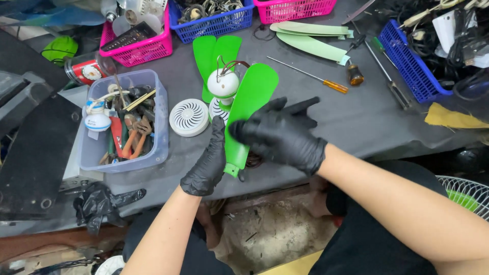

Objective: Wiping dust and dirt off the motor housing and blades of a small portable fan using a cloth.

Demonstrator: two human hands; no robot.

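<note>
**Both gloved hands on the green blade**

You are holding a bright green fan blade [250, 104] between your two black-gloved hands. Your left hand [208, 162] is steadying the blade's left edge near its narrow root, fingers lying along it, so it is grasping the blade lightly. Your right hand [281, 133] is wrapping over the blade's face from the right, clenched on it around the middle. The blade is running up and away from your hands toward the white motor hub [223, 84], just beyond your fingertips, with its wires looping out of the top.

To do this well, you are best keeping the left hand close to the root, where the plastic is stiffest, and letting the right hand guide rather than bend; the thin blade would likely flex or crack if twisted. Mind the wires above the hub.

Counting: two more green blades [214, 53] are fanning out beyond the hub, making three bright green ones. At least three pale green blades [311, 38] are lying well beyond your right hand. Two white vented caps: one [189, 117] just beyond your left hand, another part hidden under the hub. Three screwdrivers [310, 75] are resting on the worktop [356, 122] past your right hand. A clear tool tub [125, 122] is sitting to the left.
</note>
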